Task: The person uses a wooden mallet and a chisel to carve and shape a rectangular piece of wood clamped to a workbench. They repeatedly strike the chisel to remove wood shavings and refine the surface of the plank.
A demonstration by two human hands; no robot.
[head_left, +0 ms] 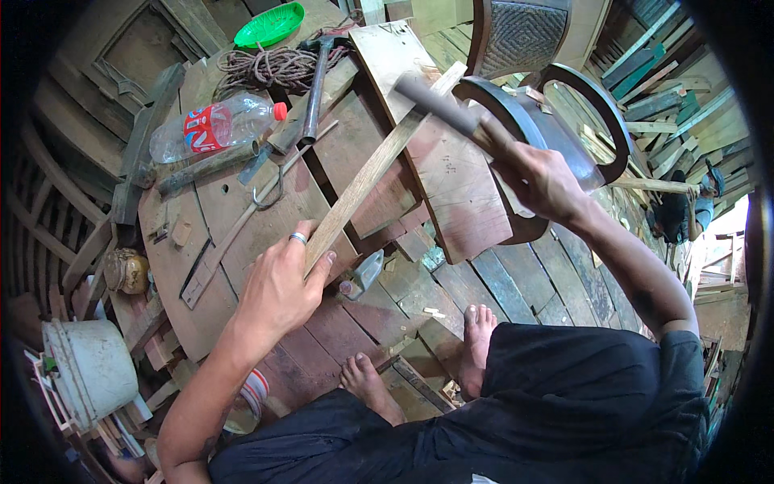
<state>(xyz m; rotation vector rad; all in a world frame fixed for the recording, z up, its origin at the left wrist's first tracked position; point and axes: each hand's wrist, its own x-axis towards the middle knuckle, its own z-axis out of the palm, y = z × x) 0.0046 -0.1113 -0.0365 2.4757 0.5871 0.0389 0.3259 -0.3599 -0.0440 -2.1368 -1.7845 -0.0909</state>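
My left hand [282, 282], with a ring on one finger, grips the near end of a long thin wooden strip [375, 165] that slants up and away to the right over a wooden board [451, 177]. My right hand [536, 177] is closed on the handle of a hammer-like tool [439, 105], whose grey head is raised over the far part of the strip. My bare feet [427, 355] rest on the plank floor below.
A round wooden tabletop [218, 234] carries a plastic bottle [214, 125], a claw hammer [316, 81], coiled rope [270, 66] and a green dish [270, 24]. A dark chair frame [564, 105] stands right. White bucket [89, 367] at lower left. Stacked planks at right.
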